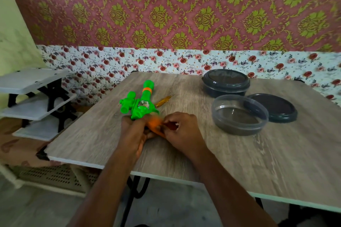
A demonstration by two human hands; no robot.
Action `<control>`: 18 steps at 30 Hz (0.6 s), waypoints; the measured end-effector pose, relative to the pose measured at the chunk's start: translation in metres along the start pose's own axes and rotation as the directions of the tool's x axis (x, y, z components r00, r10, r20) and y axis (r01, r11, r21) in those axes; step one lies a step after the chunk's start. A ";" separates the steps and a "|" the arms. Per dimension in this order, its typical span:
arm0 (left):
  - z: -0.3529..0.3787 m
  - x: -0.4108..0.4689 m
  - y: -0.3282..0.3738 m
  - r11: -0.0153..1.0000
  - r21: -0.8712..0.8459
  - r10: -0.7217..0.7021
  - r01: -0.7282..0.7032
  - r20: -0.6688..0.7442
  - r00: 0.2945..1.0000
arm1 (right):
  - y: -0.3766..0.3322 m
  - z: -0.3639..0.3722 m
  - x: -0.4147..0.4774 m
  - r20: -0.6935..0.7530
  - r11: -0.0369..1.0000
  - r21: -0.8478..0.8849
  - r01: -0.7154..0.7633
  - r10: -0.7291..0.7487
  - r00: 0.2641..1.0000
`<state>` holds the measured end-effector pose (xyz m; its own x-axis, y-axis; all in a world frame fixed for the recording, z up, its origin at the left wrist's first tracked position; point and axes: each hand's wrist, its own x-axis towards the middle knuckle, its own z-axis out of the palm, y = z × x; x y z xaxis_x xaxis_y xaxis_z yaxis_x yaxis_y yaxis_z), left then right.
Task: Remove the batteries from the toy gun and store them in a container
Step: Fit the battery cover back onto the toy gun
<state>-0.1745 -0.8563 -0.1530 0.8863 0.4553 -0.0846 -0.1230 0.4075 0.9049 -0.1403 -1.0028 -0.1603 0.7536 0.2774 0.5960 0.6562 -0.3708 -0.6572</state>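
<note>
A bright green toy gun [140,100] with an orange grip lies on the wooden table [258,162], barrel pointing away from me. My left hand [133,133] grips the orange grip end from the left. My right hand [182,131] pinches at the grip's open side with curled fingers; what it pinches is blurred. No battery shows plainly. An open clear round container [239,114] stands to the right, with its dark lid [273,108] lying beside it.
A yellow-handled screwdriver [164,100] lies just right of the gun. A second, lidded dark container [226,83] stands at the back. A white tiered rack [36,101] stands left of the table. The table's near edge runs below my forearms.
</note>
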 end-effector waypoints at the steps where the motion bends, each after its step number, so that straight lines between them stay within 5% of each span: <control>1: 0.001 -0.001 0.001 1.000 0.020 0.006 -0.006 0.010 1.000 | -0.001 0.000 0.000 0.004 1.000 0.000 0.001 -0.001 1.000; 7: -0.001 0.000 -0.002 1.000 -0.001 -0.003 0.003 0.022 1.000 | -0.004 -0.029 -0.002 -0.094 0.994 -0.045 0.103 -0.107 0.990; 10: 0.000 0.001 -0.002 1.000 -0.008 -0.013 0.014 0.016 1.000 | 0.007 -0.048 -0.001 -0.161 0.991 -0.134 -0.004 -0.017 0.987; 18: -0.001 0.006 -0.008 0.999 0.033 0.015 -0.015 0.005 1.000 | 0.031 -0.070 -0.022 0.113 0.950 -0.166 -0.265 0.286 0.952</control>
<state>-0.1688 -0.8560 -0.1616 0.8866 0.4574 -0.0688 -0.1218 0.3744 0.9192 -0.1394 -1.0826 -0.1608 0.9089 0.2586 0.3271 0.4170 -0.5727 -0.7058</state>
